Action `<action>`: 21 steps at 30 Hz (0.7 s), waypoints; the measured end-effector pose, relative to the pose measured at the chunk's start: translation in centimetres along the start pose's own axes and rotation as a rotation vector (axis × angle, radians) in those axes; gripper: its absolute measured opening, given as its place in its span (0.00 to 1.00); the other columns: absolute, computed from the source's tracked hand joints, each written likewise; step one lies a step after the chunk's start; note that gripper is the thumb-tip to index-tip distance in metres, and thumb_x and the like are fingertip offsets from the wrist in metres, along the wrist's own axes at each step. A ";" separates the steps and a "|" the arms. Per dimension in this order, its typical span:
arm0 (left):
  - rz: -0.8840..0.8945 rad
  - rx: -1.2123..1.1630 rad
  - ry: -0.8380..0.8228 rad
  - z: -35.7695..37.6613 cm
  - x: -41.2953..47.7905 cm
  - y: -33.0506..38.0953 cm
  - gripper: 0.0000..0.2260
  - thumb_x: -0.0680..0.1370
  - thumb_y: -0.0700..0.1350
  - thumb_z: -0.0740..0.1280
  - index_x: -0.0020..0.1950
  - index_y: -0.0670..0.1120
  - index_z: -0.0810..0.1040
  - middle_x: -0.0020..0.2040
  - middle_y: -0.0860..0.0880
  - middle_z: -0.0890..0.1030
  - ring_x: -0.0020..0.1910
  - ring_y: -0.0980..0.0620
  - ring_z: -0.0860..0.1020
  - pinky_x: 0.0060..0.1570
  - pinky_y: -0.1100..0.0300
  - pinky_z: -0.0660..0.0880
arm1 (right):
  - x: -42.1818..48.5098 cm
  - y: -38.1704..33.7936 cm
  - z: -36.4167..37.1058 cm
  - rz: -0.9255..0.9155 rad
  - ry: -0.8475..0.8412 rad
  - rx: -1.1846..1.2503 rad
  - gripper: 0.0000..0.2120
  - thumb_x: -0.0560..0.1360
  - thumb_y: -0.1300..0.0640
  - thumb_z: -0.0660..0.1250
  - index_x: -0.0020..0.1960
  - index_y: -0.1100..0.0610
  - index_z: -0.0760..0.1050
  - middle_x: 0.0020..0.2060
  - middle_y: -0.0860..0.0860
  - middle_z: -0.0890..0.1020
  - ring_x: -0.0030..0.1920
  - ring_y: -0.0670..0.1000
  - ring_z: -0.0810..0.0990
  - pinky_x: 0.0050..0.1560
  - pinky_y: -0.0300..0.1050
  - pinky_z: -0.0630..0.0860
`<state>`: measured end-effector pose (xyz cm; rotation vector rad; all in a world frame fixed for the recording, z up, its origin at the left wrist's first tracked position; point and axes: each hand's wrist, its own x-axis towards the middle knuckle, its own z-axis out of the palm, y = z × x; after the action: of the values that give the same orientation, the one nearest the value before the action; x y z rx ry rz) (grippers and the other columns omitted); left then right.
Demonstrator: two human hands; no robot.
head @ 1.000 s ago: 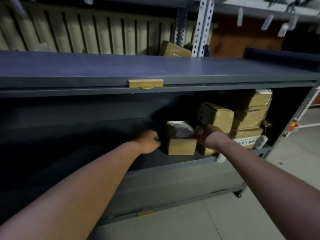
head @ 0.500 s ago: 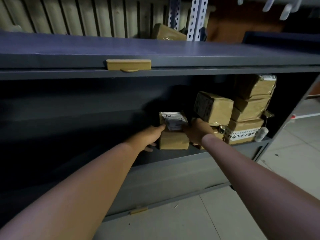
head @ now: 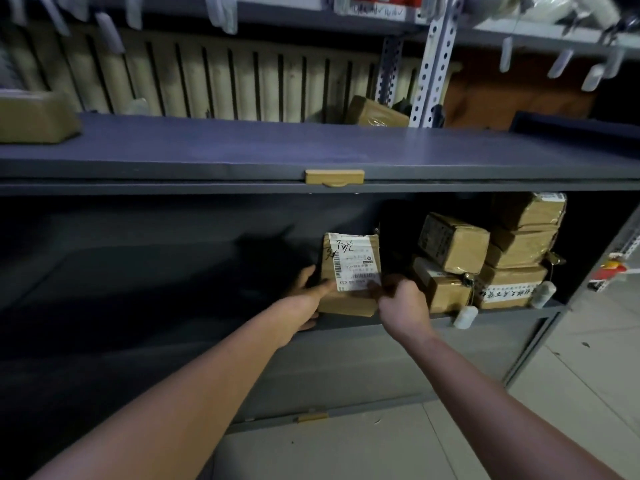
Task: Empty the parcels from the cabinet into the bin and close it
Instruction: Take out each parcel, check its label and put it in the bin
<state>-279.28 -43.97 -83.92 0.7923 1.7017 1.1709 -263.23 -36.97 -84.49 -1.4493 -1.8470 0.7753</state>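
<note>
While both arms reach into the open gray cabinet [head: 346, 362], the left hand [head: 303, 299] grasps the left side of a brown parcel [head: 348, 271] bearing a white label, and the right hand [head: 403, 304] pinches its lower right corner. That parcel is upright at the shelf's front edge, near the middle. Other parcels [head: 512, 261] are stacked toward the shelf's right end.

— What reads on the parcel [head: 346, 306] you hold?
— White label [head: 353, 263]: black handwritten scrawl on top, a barcode lower down, and a printed line that seems to start "FED". The rest is blurred.
— Elsewhere?
— Bottom box [head: 512, 276], right stack: white tape band [head: 502, 293] with dark Chinese characters, too small to read. Tilted box [head: 465, 252]: dark printed panel [head: 434, 242], illegible. Top shelf strip [head: 377, 9]: handwritten marks, unreadable.
</note>
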 end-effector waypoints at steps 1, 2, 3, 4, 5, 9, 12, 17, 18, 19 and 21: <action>0.017 -0.025 -0.003 -0.7 -1.2 -0.1 0.25 0.80 0.55 0.67 0.74 0.64 0.61 0.65 0.47 0.74 0.57 0.46 0.77 0.61 0.51 0.77 | -1.3 -0.6 0.1 -0.009 0.007 0.040 0.13 0.80 0.50 0.66 0.60 0.55 0.79 0.51 0.52 0.83 0.51 0.53 0.80 0.47 0.41 0.73; 0.033 -0.044 -0.004 -1.4 -2.4 -0.3 0.24 0.80 0.54 0.67 0.73 0.63 0.63 0.64 0.47 0.75 0.57 0.46 0.77 0.61 0.51 0.77 | -2.6 -1.1 0.2 -0.032 0.017 0.074 0.12 0.80 0.49 0.66 0.59 0.55 0.79 0.51 0.51 0.83 0.49 0.50 0.80 0.46 0.41 0.72; 0.054 -0.059 -0.002 -2.2 -3.5 -0.4 0.24 0.80 0.52 0.68 0.72 0.63 0.63 0.62 0.48 0.76 0.57 0.46 0.78 0.61 0.51 0.76 | -4.0 -1.7 0.4 -0.053 0.024 0.105 0.11 0.80 0.49 0.66 0.58 0.54 0.78 0.50 0.50 0.83 0.48 0.49 0.80 0.45 0.41 0.73; 0.081 -0.072 0.003 -3.0 -4.7 -0.6 0.24 0.79 0.51 0.69 0.72 0.62 0.64 0.61 0.48 0.77 0.58 0.47 0.78 0.61 0.52 0.76 | -5.4 -2.2 0.5 -0.072 0.028 0.141 0.10 0.80 0.48 0.65 0.57 0.53 0.78 0.49 0.49 0.83 0.48 0.48 0.80 0.44 0.41 0.75; 0.103 -0.082 0.005 -3.8 -5.8 -0.8 0.24 0.79 0.51 0.69 0.72 0.61 0.64 0.61 0.49 0.78 0.58 0.48 0.78 0.61 0.52 0.76 | -6.7 -2.6 0.8 -0.081 0.026 0.174 0.10 0.80 0.48 0.65 0.57 0.53 0.77 0.49 0.48 0.83 0.48 0.47 0.81 0.44 0.43 0.77; 0.135 -0.088 0.006 -6.9 -10.3 -1.8 0.23 0.78 0.52 0.71 0.68 0.64 0.65 0.64 0.51 0.77 0.60 0.48 0.79 0.65 0.48 0.74 | -11.3 -4.3 1.7 -0.140 0.043 0.291 0.10 0.79 0.50 0.66 0.58 0.53 0.77 0.46 0.43 0.81 0.48 0.43 0.80 0.51 0.48 0.81; 0.144 -0.096 0.040 -9.0 -13.5 -3.0 0.25 0.77 0.50 0.71 0.68 0.66 0.64 0.63 0.50 0.78 0.61 0.47 0.78 0.66 0.45 0.73 | -14.4 -5.4 2.9 -0.163 0.010 0.359 0.06 0.79 0.51 0.67 0.54 0.50 0.76 0.45 0.40 0.81 0.47 0.42 0.80 0.52 0.53 0.82; 0.127 -0.116 0.072 -12.0 -18.6 -6.0 0.29 0.76 0.49 0.73 0.72 0.64 0.62 0.60 0.50 0.79 0.60 0.47 0.78 0.65 0.44 0.73 | -19.0 -6.2 4.7 -0.217 -0.042 0.388 0.05 0.79 0.52 0.68 0.53 0.49 0.75 0.45 0.41 0.82 0.47 0.41 0.81 0.48 0.47 0.81; 0.128 -0.116 0.075 -12.5 -19.4 -6.8 0.32 0.76 0.49 0.73 0.73 0.64 0.61 0.59 0.51 0.80 0.59 0.48 0.78 0.65 0.43 0.73 | -19.9 -6.2 5.0 -0.230 -0.061 0.389 0.05 0.79 0.53 0.68 0.54 0.49 0.76 0.45 0.41 0.82 0.47 0.40 0.81 0.48 0.43 0.80; 0.127 -0.121 0.077 -13.0 -20.1 -7.6 0.34 0.75 0.49 0.74 0.75 0.64 0.59 0.60 0.51 0.81 0.59 0.48 0.79 0.65 0.43 0.74 | -20.7 -6.2 5.3 -0.243 -0.073 0.386 0.05 0.79 0.53 0.69 0.54 0.50 0.76 0.45 0.41 0.82 0.48 0.39 0.81 0.48 0.40 0.78; 0.117 -0.138 0.082 -13.7 -21.2 -8.9 0.38 0.72 0.50 0.76 0.75 0.66 0.59 0.64 0.49 0.80 0.60 0.48 0.80 0.64 0.44 0.74 | -22.0 -6.3 5.6 -0.273 -0.095 0.378 0.06 0.79 0.53 0.68 0.55 0.50 0.77 0.47 0.41 0.82 0.49 0.39 0.80 0.49 0.34 0.75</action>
<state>-283.63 -70.40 -83.59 0.7765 1.6379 1.4025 -267.63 -60.12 -85.98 -0.9164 -1.7982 1.0029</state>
